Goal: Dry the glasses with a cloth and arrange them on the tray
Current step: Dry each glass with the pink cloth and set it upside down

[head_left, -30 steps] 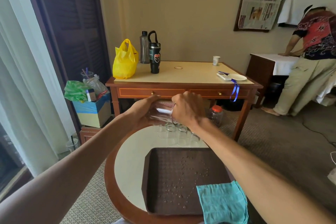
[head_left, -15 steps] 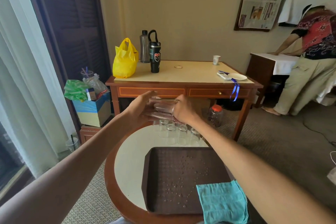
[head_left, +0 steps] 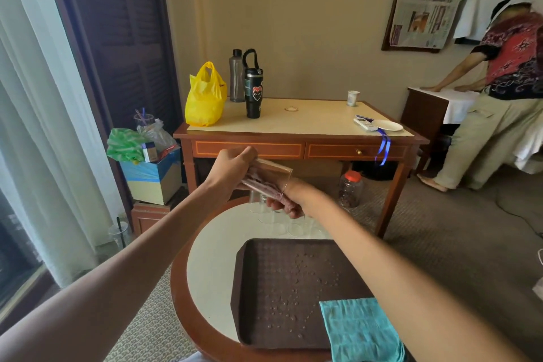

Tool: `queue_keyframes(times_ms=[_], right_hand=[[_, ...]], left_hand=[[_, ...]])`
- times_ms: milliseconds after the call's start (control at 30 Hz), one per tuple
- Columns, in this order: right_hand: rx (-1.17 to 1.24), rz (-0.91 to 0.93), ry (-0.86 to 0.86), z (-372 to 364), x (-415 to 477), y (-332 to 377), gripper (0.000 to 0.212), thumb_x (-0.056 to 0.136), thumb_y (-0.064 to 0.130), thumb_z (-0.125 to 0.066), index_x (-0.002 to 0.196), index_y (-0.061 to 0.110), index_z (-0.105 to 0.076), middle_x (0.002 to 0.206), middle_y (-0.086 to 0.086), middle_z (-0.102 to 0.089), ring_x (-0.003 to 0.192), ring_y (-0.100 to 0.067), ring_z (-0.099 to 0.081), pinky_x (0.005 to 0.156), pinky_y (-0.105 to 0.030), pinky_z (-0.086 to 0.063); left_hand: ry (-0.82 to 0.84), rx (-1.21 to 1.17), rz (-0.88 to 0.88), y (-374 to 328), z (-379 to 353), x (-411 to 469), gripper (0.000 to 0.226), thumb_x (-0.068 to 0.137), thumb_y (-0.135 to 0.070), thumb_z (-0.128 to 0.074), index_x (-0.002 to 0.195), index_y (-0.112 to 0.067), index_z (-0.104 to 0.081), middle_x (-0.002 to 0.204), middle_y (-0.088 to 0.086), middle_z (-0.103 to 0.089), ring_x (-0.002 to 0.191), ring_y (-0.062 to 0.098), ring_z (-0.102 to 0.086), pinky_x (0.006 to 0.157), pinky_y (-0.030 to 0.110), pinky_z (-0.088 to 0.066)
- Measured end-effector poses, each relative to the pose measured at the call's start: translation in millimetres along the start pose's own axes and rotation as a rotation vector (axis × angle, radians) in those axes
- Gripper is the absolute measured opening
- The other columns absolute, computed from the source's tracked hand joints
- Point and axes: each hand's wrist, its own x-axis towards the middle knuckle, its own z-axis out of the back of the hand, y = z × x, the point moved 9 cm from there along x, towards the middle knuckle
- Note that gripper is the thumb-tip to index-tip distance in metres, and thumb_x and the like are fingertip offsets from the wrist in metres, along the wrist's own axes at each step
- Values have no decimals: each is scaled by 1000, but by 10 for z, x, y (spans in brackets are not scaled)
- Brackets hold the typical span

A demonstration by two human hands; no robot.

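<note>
A clear glass (head_left: 271, 175) lies on its side in the air above the far edge of the round table (head_left: 211, 267). My left hand (head_left: 233, 166) grips its base end. My right hand (head_left: 289, 204) is at its mouth: the fingers reach inside and show through the wall, the thumb side stays outside below. Several more clear glasses (head_left: 276, 222) stand on the table just under my hands, beyond the tray. The dark brown tray (head_left: 282, 288) holds only water drops. A teal cloth (head_left: 360, 329) lies over its near right corner, touched by neither hand.
Behind the round table stands a wooden desk (head_left: 296, 138) with a yellow bag (head_left: 204, 100), two bottles, a paper cup and a plate. A red-lidded jar (head_left: 349, 189) sits on the carpet. A box of bags (head_left: 150, 167) is at left. A person (head_left: 499, 97) bends over a table at right.
The glass rose slightly and tilted. My right hand turned and slid its fingers into the mouth, while my left hand shifted to the base end.
</note>
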Motion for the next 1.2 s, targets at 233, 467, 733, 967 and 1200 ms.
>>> queue_keyframes(times_ms=[233, 467, 733, 967, 1200], right_hand=[[-475, 599, -588, 395, -199, 668, 35, 90, 6, -43, 56, 13, -45, 48, 1, -43, 39, -16, -44, 39, -26, -41], [-716, 737, -737, 411, -432, 771, 27, 77, 3, -41, 55, 11, -54, 49, -3, -49, 46, -21, -49, 43, -25, -38], [-64, 90, -120, 145, 86, 188, 44, 105, 34, -48, 79, 3, -64, 53, -3, -61, 29, -7, -42, 32, -17, -29], [-789, 782, -671, 275, -475, 868, 32, 81, 21, -46, 49, 18, -44, 41, 6, -36, 37, -12, -37, 40, -22, -32], [-711, 718, -587, 235, -270, 757, 32, 94, 24, -61, 63, 16, -59, 50, 7, -51, 41, -11, -45, 39, -21, -28]], left_hand=[[159, -368, 302, 213, -151, -69, 20, 102, -27, -59, 110, -9, -63, 100, 18, -70, 94, 32, -68, 81, 41, -58], [80, -206, 313, 198, -113, -72, 23, 106, -28, -53, 100, -9, -64, 86, 14, -75, 83, 29, -75, 78, 44, -64], [-2, -141, 7, -77, 7, -58, 20, 105, -18, -48, 97, -7, -62, 89, 15, -68, 82, 28, -71, 80, 45, -63], [209, -350, 403, 275, -116, -167, 35, 103, -35, -54, 121, -5, -59, 116, 23, -64, 109, 37, -66, 82, 45, -63], [39, -191, 293, 163, 52, -118, 23, 106, -22, -47, 99, -5, -60, 95, 20, -69, 85, 33, -72, 54, 34, -62]])
